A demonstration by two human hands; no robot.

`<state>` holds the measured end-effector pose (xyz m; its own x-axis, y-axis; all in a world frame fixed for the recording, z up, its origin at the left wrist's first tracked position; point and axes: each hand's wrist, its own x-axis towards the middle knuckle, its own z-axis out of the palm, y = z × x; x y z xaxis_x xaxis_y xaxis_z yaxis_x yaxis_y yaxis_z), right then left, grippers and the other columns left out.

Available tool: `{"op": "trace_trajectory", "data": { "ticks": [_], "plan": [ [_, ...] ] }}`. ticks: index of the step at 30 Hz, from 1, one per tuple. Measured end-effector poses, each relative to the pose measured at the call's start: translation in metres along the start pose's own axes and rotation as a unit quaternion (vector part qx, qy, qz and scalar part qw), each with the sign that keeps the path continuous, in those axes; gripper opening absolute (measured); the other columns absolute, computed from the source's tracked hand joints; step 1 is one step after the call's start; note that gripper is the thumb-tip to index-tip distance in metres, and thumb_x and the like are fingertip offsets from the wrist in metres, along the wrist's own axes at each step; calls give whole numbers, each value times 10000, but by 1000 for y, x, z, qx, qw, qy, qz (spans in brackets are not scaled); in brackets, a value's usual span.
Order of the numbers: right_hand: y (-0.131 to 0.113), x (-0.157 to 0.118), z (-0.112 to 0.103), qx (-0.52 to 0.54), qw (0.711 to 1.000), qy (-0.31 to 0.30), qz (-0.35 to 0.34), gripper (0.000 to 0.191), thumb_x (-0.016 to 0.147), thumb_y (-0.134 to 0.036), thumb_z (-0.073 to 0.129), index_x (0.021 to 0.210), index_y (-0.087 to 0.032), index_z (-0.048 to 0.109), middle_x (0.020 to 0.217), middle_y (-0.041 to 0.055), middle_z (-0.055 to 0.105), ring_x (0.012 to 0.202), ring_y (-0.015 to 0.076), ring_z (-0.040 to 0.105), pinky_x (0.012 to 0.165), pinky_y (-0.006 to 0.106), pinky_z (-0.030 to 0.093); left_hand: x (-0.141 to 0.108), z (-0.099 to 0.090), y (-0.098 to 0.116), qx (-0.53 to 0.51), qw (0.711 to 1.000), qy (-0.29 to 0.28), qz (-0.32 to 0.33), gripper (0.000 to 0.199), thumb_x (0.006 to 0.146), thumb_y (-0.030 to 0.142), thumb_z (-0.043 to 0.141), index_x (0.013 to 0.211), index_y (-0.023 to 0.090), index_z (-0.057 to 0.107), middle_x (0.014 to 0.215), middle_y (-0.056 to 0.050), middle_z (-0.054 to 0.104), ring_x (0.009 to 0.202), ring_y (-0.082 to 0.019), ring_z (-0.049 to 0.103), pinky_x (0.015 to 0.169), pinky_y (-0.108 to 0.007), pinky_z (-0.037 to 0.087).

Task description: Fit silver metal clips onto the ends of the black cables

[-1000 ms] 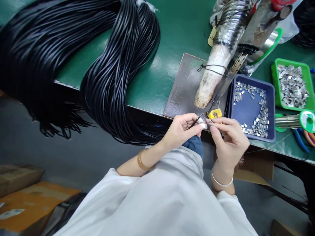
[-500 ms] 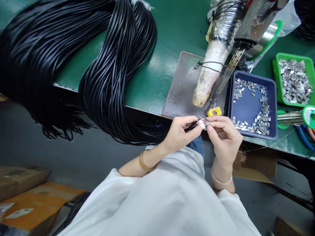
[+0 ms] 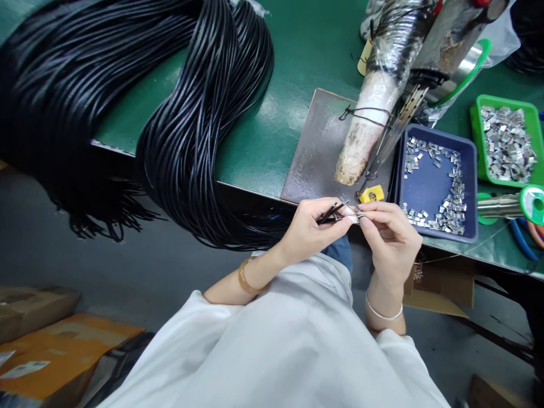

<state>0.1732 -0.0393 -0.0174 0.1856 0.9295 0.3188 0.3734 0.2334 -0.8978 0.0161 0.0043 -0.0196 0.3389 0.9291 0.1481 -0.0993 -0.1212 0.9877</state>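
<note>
My left hand (image 3: pixel 310 228) is closed round the ends of several black cables (image 3: pixel 329 215), whose tips stick out between thumb and fingers. Close against it, my right hand (image 3: pixel 389 235) pinches a small piece at a cable end; fingertips partly hide it, and I cannot make out what it is. Just beyond the fingers lies a yellow block (image 3: pixel 372 194) below the thin tip of a soldering iron (image 3: pixel 374 164). A blue tray (image 3: pixel 440 181) with small metal connector shells (image 3: pixel 457 207) stands right of my right hand.
Thick bundles of black cable (image 3: pixel 199 113) cover the left of the green table (image 3: pixel 293 62) and hang over its edge. A wrapped, scorched tube (image 3: pixel 361 136) slants over a brown board (image 3: pixel 308 144). On the right are a green bin (image 3: pixel 475 133) and a solder spool (image 3: pixel 501 205).
The black cable ends in my left hand now show more, fanned above the fingers. Both hands stay together at nearly the same spot. The view has shifted slightly.
</note>
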Motion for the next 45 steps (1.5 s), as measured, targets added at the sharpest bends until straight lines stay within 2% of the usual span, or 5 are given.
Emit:
{"op": "trace_trajectory", "data": {
  "ticks": [11, 17, 22, 42, 45],
  "plan": [
    [2, 1, -7, -66, 996, -24, -52, 120, 877, -179, 696, 939, -272, 741, 975, 23, 742, 900, 187, 713, 812, 378, 619, 0, -6, 0, 10, 1000, -20, -11, 92, 822, 200, 685, 762, 131, 690, 662, 8, 607, 554, -75, 474, 532, -192, 401],
    [-5, 2, -15, -194, 973, -70, -108, 207, 908, -126, 635, 1019, -276, 726, 1054, 28, 742, 970, 182, 707, 921, 376, 604, -2, -3, -5, 157, 979, -39, 124, 115, 881, 130, 605, 795, 133, 681, 702, -13, 619, 628, -103, 535, 613, -220, 427],
    [-6, -2, -7, -93, 995, -8, -43, 116, 865, -167, 696, 918, -263, 733, 1000, 33, 732, 914, 190, 706, 835, 381, 621, -8, 3, -8, 158, 975, 28, 153, 70, 894, 118, 602, 905, 119, 671, 777, -41, 689, 650, -101, 590, 628, -203, 449],
    [-2, 2, -6, -59, 998, -13, -29, 146, 834, -121, 722, 912, -241, 753, 1016, 40, 731, 931, 197, 724, 859, 398, 630, -10, 1, -14, 231, 948, 3, 218, 108, 933, 119, 575, 933, 128, 683, 814, -55, 714, 728, -128, 628, 720, -232, 476],
    [-2, -1, 0, -20, 999, 20, -30, 147, 831, -105, 715, 891, -236, 742, 1019, 37, 721, 919, 194, 732, 867, 404, 637, -12, 5, -13, 148, 978, -1, 150, 108, 957, 173, 561, 905, 145, 651, 822, -45, 709, 733, -121, 627, 721, -226, 476]
  ]
}}
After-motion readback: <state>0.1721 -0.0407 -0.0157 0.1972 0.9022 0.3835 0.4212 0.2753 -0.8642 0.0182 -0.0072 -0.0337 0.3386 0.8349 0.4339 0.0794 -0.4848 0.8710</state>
